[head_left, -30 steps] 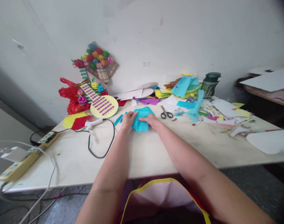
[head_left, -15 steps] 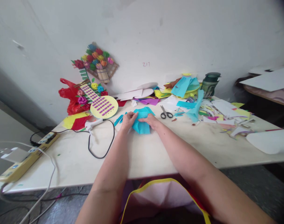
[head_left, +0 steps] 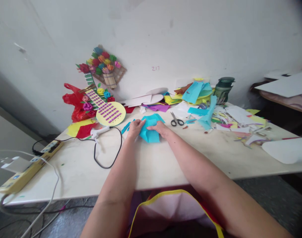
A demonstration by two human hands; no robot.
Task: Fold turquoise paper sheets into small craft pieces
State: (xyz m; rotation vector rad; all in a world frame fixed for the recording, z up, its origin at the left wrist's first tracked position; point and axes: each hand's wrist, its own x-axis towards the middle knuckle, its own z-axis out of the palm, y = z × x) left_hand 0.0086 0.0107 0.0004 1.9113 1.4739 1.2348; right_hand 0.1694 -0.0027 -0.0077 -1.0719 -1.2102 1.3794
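A creased sheet of light-blue paper (head_left: 151, 135) is held between my two hands just above the table. My left hand (head_left: 136, 127) pinches its left edge, thumb on top. At the right side my right hand (head_left: 160, 128) grips the paper, with the thumb across its face and the other fingers hidden behind. Narrow blue paper strips (head_left: 126, 127) lie just left of my left hand. To the right of my right hand rest scissors (head_left: 176, 119) with black handles, partly spread.
A white glue gun (head_left: 99, 131) with a looping black cord lies left, near a power strip (head_left: 29, 170). Behind stand a paper guitar (head_left: 111, 113) and a red bag (head_left: 75, 102). Coloured paper scraps (head_left: 237, 122) and a green bottle (head_left: 223, 90) are at the right.
My left hand has shifted very slightly left and down on the paper's edge. My right hand and the other things look the same.
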